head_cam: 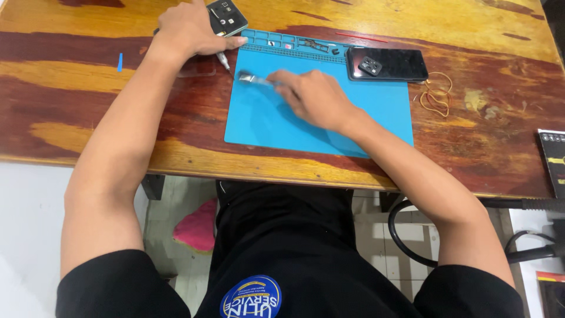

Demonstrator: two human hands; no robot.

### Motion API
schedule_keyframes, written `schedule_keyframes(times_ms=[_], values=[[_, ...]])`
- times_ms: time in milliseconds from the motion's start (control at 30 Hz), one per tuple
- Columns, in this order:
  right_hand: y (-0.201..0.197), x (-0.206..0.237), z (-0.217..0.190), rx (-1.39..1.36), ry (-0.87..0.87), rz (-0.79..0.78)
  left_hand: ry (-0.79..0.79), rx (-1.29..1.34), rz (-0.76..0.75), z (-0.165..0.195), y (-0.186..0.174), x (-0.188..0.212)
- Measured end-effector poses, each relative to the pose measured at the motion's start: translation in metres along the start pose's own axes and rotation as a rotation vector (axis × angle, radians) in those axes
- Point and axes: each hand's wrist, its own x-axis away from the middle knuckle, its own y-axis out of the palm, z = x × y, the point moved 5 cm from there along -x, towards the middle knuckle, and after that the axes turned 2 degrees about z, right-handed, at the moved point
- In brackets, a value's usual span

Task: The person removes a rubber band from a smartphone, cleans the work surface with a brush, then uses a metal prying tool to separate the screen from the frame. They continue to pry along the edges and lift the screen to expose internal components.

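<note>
The left hand (191, 29) is pressing flat on a small dark device (226, 17), steadying it. The right hand (315, 97) is pinching metal tweezers (254, 79) low over the blue mat (265, 123), keeping their tips near 1 screwdriver (223, 60).

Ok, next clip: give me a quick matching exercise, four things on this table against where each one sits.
Things:
1. black phone
2. rubber bands
3. metal tweezers
4. small square part

Places:
A. on the bare wood, right of the blue mat
B. in the right hand, over the mat
C. on top of the phone
D. at the mat's far right corner

Pairs: 1-D, 2-A, 3-B, 4-C
</note>
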Motion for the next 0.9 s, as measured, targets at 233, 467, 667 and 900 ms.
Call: schedule_keyframes(times_ms=[233,467,667,900], values=[[0.009,0.018,-0.037,-0.237,-0.204,-0.137,0.066,0.003,-0.014,-0.001,0.002,-0.001],[-0.02,0.002,0.015,-0.05,0.043,-0.031,0.07,-0.006,-0.006,0.0,-0.001,-0.005],[-0.015,0.015,0.026,0.045,0.209,0.004,0.057,-0.066,-0.08,0.004,-0.002,-0.007],[0.012,0.017,-0.016,-0.042,-0.073,-0.018,0.076,-0.054,-0.034,0.004,-0.003,-0.008]])
